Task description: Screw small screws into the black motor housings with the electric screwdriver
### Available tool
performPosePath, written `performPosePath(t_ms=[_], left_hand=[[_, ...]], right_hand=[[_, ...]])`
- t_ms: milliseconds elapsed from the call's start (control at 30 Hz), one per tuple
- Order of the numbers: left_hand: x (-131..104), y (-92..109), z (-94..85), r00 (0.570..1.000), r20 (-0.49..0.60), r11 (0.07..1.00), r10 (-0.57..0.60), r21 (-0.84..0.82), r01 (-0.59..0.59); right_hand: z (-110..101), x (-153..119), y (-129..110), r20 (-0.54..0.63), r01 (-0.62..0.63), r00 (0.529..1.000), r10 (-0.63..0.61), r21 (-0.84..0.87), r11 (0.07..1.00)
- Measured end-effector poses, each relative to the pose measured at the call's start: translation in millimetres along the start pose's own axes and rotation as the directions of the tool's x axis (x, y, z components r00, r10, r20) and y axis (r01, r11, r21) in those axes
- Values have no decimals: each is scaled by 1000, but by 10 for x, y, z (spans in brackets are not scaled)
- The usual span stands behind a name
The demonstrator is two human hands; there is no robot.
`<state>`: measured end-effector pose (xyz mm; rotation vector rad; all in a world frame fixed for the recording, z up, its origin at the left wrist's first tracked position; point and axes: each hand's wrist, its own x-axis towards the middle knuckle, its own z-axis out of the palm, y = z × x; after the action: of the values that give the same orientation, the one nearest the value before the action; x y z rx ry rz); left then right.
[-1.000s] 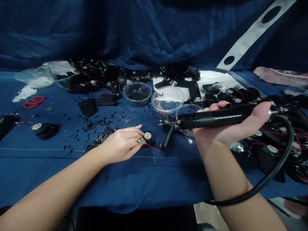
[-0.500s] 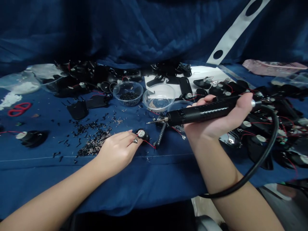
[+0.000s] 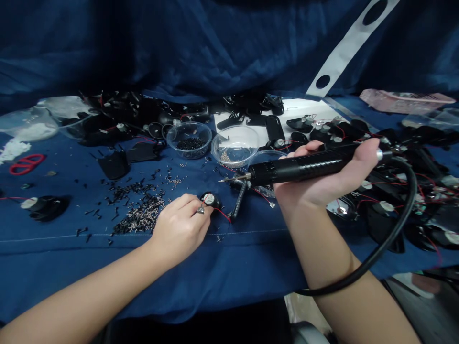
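Observation:
In my right hand point(image 3: 319, 184) lies a black electric screwdriver point(image 3: 304, 165), its thin bit point(image 3: 229, 179) pointing left above the cloth. The thumb and palm wrap its body. My left hand point(image 3: 182, 227) is low over the blue cloth, fingers curled beside a small black part with a round white-topped motor point(image 3: 209, 199). A small metal contact point(image 3: 201, 209) on a red wire shows against the fingers. The fingertips are hidden, so what they pinch cannot be made out. Left of this hand spreads a pile of small black and silver screws point(image 3: 139, 215).
Clear tubs, one with black screws point(image 3: 190, 141) and one with silver screws point(image 3: 234, 145), stand behind. Black housings with red wires point(image 3: 387, 205) crowd the right. Red-handled scissors point(image 3: 27, 164) lie at left, a pink basket point(image 3: 405, 101) at back right. A black cable point(image 3: 398, 234) hangs over my right forearm.
My left hand has curled its fingers more and shifted slightly right, closer in beside the motor. My right hand holds the screwdriver in nearly the same place.

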<state>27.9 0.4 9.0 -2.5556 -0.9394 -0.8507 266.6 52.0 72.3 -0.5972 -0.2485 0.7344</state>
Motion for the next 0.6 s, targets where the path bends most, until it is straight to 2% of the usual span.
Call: performPosePath(t_ms=[200,300,467,600], left_hand=[[29,23,-53,993,119,999,-14,40,9],[10,3,-62,990,137,1000,-12,13,10],[-25,-157,-10,994,105,997,35,-68,-28],[-38,-284,90,1000,24,971,2,-240,4]], right_hand=[[15,9,17,-27,26,999,-26,20,999],[12,29,-10,-15,35,999,-35,-8,999],[17,12,-108,131,10,991,16,-198,980],[23,-86,-95,264,55,965,-3,-189,980]])
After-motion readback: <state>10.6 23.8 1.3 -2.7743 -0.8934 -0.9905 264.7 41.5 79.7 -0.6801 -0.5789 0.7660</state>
